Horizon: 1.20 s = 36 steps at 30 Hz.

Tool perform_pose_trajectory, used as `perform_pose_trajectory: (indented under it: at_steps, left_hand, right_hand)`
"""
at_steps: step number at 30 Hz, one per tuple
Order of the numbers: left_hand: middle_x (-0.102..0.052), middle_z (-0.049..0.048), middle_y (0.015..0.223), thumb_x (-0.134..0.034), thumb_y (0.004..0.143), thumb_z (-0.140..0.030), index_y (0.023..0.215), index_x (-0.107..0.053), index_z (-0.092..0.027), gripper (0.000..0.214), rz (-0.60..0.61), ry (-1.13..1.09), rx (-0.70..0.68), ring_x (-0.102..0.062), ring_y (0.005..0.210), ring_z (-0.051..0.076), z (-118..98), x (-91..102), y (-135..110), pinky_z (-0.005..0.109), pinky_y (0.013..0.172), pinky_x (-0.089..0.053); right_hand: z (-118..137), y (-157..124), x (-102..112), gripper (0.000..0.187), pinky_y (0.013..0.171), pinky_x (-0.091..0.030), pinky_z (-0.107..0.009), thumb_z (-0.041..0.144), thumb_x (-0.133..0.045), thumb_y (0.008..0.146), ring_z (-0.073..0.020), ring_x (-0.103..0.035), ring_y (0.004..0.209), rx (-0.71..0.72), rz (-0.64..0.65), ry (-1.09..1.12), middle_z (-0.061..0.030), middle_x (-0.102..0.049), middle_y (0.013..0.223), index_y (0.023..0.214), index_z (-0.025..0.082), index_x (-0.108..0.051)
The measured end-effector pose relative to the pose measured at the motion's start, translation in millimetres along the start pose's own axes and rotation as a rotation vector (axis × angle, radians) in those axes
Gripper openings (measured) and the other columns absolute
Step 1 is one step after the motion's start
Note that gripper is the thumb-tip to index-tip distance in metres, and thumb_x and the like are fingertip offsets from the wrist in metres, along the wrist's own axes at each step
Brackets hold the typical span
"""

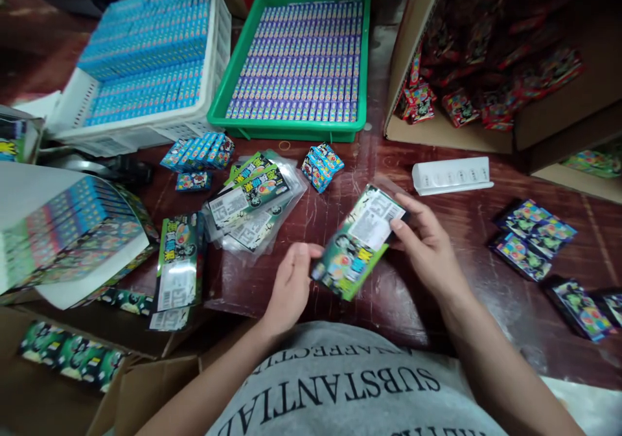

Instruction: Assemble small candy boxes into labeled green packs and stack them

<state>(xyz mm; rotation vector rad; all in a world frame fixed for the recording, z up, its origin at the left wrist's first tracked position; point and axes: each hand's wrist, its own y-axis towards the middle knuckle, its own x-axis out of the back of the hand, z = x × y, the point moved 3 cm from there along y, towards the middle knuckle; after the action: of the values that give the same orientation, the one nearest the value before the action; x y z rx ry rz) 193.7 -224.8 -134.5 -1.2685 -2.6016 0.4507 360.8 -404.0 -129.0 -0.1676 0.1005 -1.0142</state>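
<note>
Between my two hands, above the dark red table, is a printed green, black and white packet (362,238), tilted toward me. My right hand (425,238) pinches its upper right edge, thumb on the printed face. My left hand (293,280) holds the lower left corner between thumb and fingers. Left of the packet lies an overlapping pile of similar packets in clear plastic sleeves (257,199). More of these packets (179,264) rest near the table's front edge. Just beyond my hands stands a small cluster of blue boxes (321,166).
Behind are a green tray (362,128) of purple boxes and a white crate (146,135) of blue boxes. A cardboard box (451,139) with red packets stands at right, near a white plastic strip (453,175). Dark boxes (534,235) lie right; an open carton (150,384) sits lower left.
</note>
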Motion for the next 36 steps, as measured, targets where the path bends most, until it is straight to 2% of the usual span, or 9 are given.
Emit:
perform_pose_trajectory:
  at_steps: [2,5,12,16,19,22,25,29,36]
  left_hand:
    - [-0.069,0.0078,0.107,-0.064,0.092,-0.054,0.095,-0.062,-0.021,0.033,0.2,0.06,-0.037,-0.067,0.089,0.019,-7,-5.9,2,0.031,0.076,-0.057]
    - [-0.066,0.0092,0.121,-0.074,0.086,-0.038,0.12,-0.055,-0.024,0.041,0.234,0.057,-0.178,-0.067,0.099,0.019,-18,-10.6,15,0.033,0.084,-0.057]
    - [-0.061,0.0065,0.116,-0.069,0.091,-0.03,0.129,-0.052,-0.026,0.042,0.406,0.17,-0.185,-0.065,0.101,0.018,-18,-20.5,40,0.031,0.087,-0.055]
    - [-0.063,0.0062,0.117,-0.067,0.093,-0.03,0.129,-0.053,-0.026,0.04,0.534,0.191,-0.161,-0.066,0.1,0.018,-22,-26.3,52,0.03,0.084,-0.055]
    - [-0.066,0.0066,0.113,-0.064,0.094,-0.031,0.114,-0.062,-0.023,0.022,0.522,0.242,-0.202,-0.065,0.103,0.019,-32,-31.4,63,0.032,0.088,-0.054]
    - [-0.069,0.0078,0.115,-0.062,0.095,-0.029,0.098,-0.065,-0.02,0.01,0.434,0.221,-0.257,-0.065,0.109,0.02,-43,-32.9,72,0.036,0.097,-0.051]
    - [-0.072,0.0062,0.105,-0.065,0.091,-0.027,0.101,-0.065,-0.021,0.012,0.395,0.18,-0.224,-0.067,0.1,0.019,-48,-29.6,77,0.035,0.092,-0.052]
    - [-0.072,0.0059,0.097,-0.069,0.089,-0.03,0.09,-0.071,-0.02,0.011,0.498,0.272,-0.218,-0.067,0.092,0.018,-58,-25.8,80,0.035,0.088,-0.053]
    - [-0.073,0.0029,0.08,-0.075,0.082,-0.032,0.083,-0.072,-0.02,0.012,0.52,0.236,-0.029,-0.065,0.072,0.016,-71,-22.0,91,0.033,0.072,-0.054]
  right_hand:
    - [0,3,5,0.057,0.058,-0.062,-0.03,0.042,-0.07,0.09,-0.0192,-0.069,0.085,-0.004,0.096,-0.009,-0.0037,-0.069,0.11,0.141,0.036,-0.044]
    - [-9,-5,-4,0.052,0.053,-0.058,-0.026,0.041,-0.071,0.09,-0.0179,-0.068,0.083,-0.018,0.231,0.012,-0.0028,-0.069,0.105,0.134,0.033,-0.043]
    - [-30,-22,-4,0.029,0.055,-0.058,-0.026,0.042,-0.07,0.091,-0.015,-0.064,0.078,-0.064,0.108,0.021,-0.002,-0.068,0.103,0.116,0.029,-0.065]
    - [-16,-15,9,0.018,0.086,-0.06,-0.039,0.038,-0.069,0.093,-0.0215,-0.066,0.109,0.088,0.064,-0.079,-0.0063,-0.068,0.124,0.107,0.028,-0.071]
    - [-8,-11,8,0.013,0.106,-0.051,-0.048,0.034,-0.067,0.094,-0.0235,-0.062,0.124,0.183,0.066,-0.163,-0.0059,-0.067,0.127,0.106,0.03,-0.073]
    - [-8,-10,1,0.023,0.105,-0.05,-0.048,0.029,-0.064,0.096,-0.0216,-0.066,0.115,0.223,0.033,-0.199,-0.0045,-0.071,0.119,0.118,0.034,-0.07]
    - [-8,-9,-5,0.035,0.104,-0.051,-0.048,0.028,-0.064,0.097,-0.0207,-0.068,0.11,0.202,0.004,-0.212,-0.0039,-0.073,0.117,0.13,0.036,-0.065]
    - [3,-2,-11,0.011,0.096,-0.054,-0.042,0.035,-0.069,0.093,-0.0212,-0.069,0.104,0.121,0.067,-0.179,-0.0034,-0.076,0.107,0.098,0.03,-0.078]
    - [15,10,-18,0.022,0.083,-0.055,-0.038,0.046,-0.079,0.082,-0.0188,-0.068,0.08,-0.202,0.013,-0.084,-0.0018,-0.076,0.087,0.086,0.024,-0.077]
